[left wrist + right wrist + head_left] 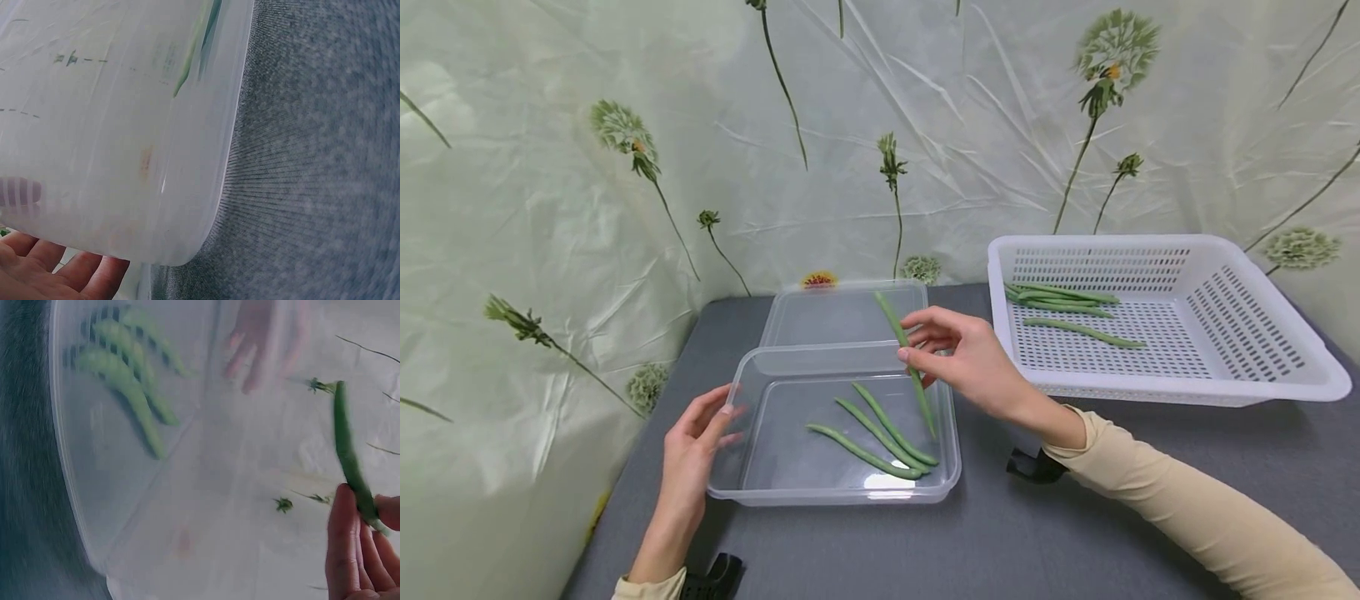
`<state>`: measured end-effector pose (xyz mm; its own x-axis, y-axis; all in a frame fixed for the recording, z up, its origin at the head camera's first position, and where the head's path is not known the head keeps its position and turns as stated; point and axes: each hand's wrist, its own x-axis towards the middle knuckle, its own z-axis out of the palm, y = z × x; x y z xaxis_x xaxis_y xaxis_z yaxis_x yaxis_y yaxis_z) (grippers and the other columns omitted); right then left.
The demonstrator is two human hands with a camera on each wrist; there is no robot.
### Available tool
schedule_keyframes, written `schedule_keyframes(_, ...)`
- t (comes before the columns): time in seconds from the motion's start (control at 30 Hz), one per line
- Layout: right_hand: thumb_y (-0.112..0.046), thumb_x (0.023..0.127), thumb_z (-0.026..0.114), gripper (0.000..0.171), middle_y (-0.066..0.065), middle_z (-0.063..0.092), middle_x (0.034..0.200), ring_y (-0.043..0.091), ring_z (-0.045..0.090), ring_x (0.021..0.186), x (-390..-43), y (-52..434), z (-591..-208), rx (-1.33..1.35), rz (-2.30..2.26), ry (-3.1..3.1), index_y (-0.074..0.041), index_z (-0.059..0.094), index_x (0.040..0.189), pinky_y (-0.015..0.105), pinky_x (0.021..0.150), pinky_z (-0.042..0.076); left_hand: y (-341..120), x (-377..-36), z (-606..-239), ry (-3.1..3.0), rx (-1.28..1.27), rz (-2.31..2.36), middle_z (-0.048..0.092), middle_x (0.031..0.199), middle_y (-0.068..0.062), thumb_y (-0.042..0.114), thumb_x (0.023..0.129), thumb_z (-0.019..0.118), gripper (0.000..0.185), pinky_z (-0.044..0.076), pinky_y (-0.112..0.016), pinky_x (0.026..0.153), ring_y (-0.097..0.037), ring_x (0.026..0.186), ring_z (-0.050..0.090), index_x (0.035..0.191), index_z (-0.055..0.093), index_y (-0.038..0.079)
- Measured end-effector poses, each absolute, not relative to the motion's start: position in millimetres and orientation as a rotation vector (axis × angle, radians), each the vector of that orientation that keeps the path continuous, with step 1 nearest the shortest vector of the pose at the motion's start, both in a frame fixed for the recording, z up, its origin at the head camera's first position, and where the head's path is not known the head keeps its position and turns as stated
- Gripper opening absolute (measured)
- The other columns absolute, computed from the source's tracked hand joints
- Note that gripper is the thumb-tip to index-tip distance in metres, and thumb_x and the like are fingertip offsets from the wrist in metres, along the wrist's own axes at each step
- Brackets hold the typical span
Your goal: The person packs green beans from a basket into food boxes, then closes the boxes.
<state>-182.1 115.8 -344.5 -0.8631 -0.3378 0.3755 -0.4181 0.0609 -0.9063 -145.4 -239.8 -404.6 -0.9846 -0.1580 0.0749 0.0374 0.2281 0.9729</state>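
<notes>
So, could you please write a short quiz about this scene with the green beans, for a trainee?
1. True or false: the right hand pinches a green bean above the clear container.
2. How many beans lie flat on the container's floor? A) one B) three C) six
3. Fill in: the left hand touches the container's ____ wall.

Key: 1 true; 2 B, the three beans; 3 left. More beans wait in the white basket.
</notes>
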Motion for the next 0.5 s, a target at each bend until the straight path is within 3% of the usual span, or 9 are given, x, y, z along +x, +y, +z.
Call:
schedule_keyframes(0.2, -0.012, 0.091, 0.072, 0.029, 0.004, 0.068, 0.096, 0.018, 0.067, 0.075, -180, 98, -362, 0.887, 1.868, -2.452, -0.01, 0.066, 0.119, 0.041, 0.058, 0.057, -239, -145, -407, -2.343, 0.132, -1.861, 0.058, 0.136, -0.011, 0.024, 0.102, 0.056, 0.041, 0.054, -0.027, 0.078, -0.012, 0.108, 0.065, 0.137, 0.053, 0.002)
schedule_keyframes(0.37, -0.012, 0.089, 0.075, 0.026, -0.001, 0.069, 0.087, 0.016, 0.064, 0.065, -182, 86, -368, 0.95, 1.784, -2.584, -0.009, 0.067, 0.113, 0.043, 0.054, 0.055, -239, -145, -406, -2.345, 0.139, -1.844, 0.057, 0.136, -0.012, 0.025, 0.103, 0.056, 0.04, 0.054, -0.028, 0.079, -0.013, 0.108, 0.064, 0.136, 0.053, 0.004)
schedule_keyframes(0.5, -0.013, 0.087, 0.076, 0.024, -0.006, 0.068, 0.083, 0.01, 0.063, 0.063, -183, 79, -372, 1.015, 1.602, -2.7, -0.01, 0.068, 0.11, 0.034, 0.054, 0.055, -240, -146, -403, -2.339, 0.134, -1.848, 0.056, 0.136, -0.012, 0.025, 0.102, 0.056, 0.04, 0.054, -0.028, 0.079, -0.014, 0.109, 0.064, 0.137, 0.053, 0.004)
